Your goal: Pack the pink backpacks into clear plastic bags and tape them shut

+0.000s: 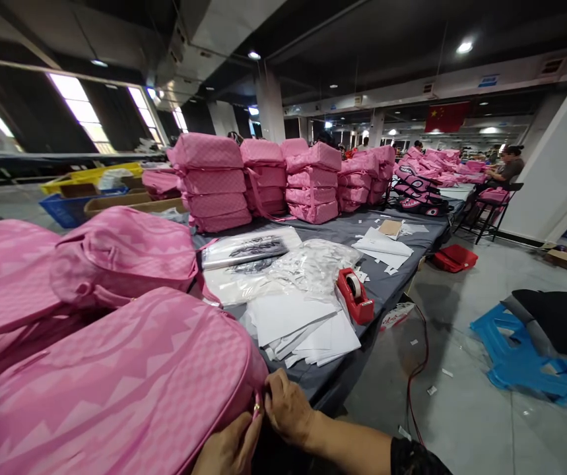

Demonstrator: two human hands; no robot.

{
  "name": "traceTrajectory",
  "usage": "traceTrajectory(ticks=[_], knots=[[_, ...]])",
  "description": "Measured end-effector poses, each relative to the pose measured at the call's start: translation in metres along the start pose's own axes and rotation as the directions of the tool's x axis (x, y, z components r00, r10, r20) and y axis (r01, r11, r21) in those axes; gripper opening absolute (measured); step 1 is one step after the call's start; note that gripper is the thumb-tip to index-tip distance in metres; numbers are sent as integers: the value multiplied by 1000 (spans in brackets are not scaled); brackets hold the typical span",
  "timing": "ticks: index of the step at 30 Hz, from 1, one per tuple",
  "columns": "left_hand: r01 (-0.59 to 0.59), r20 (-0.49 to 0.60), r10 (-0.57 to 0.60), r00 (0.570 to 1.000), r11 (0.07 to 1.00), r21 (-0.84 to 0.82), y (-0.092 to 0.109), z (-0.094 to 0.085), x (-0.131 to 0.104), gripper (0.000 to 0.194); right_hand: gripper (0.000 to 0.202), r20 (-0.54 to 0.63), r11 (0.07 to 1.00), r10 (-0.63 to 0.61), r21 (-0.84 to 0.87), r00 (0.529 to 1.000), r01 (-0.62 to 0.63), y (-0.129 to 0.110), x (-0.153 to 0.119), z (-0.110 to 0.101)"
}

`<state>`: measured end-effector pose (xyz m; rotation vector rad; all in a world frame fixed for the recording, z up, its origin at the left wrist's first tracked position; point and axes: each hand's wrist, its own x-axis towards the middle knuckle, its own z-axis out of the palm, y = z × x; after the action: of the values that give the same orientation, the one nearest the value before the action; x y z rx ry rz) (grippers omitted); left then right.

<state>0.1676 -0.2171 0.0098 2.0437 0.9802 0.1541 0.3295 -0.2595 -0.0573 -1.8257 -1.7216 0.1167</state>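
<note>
A pink backpack point(129, 382) with a zigzag and checked pattern lies on the table at the lower left. My left hand point(231, 445) is closed at its near right edge, with thumb and finger on a zipper pull point(257, 407) that has a gold-coloured metal part. Right beside it, my right hand point(288, 407) has curled fingers pinching the backpack's edge by the zipper; the fingertips are partly hidden. More pink backpacks point(125, 251) lie behind and to the left.
White paper sheets point(307, 330), a red tape dispenser point(355, 295) and a plastic bag of white pieces point(313, 264) lie beyond. Stacked pink backpacks point(214, 181) stand farther back. A blue stool point(525, 363) is on the floor at right; a seated person point(508, 168) is far off.
</note>
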Motion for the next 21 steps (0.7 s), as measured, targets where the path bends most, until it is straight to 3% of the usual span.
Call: traceTrajectory(ticks=[3, 6, 9, 11, 12, 13, 15, 17, 18, 19, 21], knots=[[59, -21, -60, 998, 997, -45, 15, -1, -1, 65, 41, 13, 989, -65, 134, 998, 62, -8, -9, -22], [-16, -60, 14, 998, 999, -29, 23, 4, 1, 51, 66, 41, 936, -44, 351, 998, 27, -10, -22, -27], [-91, -26, 92, 995, 996, 19, 29, 8, 2, 35, 48, 94, 762, 177, 617, 980, -196, -5, -26, -16], [-64, -18, 65, 998, 998, 25, 34, 9, 3, 31, 32, 187, 609, 307, 715, 933, -344, -3, -23, -12], [-31, -14, 31, 999, 999, 26, 36, 9, 3, 31, 24, 216, 579, 333, 721, 918, -379, -2, -21, -13], [3, -13, -3, 1000, 1000, 26, 38, 10, 4, 30, 16, 213, 603, 328, 703, 920, -378, -2, -19, -17], [44, -7, -44, 999, 999, 9, 41, 10, 6, 33, 4, 148, 744, 260, 599, 954, -295, -1, -13, -30], [35, -11, -36, 999, 998, -50, 44, 8, 6, 43, 11, 156, 809, 218, 523, 963, -267, 0, -7, -48], [24, -23, -26, 999, 995, -92, 47, 5, 5, 50, 15, 236, 761, 245, 554, 940, -338, 1, -5, -55], [16, -32, -20, 999, 991, -136, 50, 1, 3, 55, 19, 367, 643, 281, 614, 887, -458, 2, -4, -61], [16, -58, -29, 998, 978, -206, 61, -10, 1, 63, 27, 689, 324, 209, 621, 694, -714, 2, -8, -65]])
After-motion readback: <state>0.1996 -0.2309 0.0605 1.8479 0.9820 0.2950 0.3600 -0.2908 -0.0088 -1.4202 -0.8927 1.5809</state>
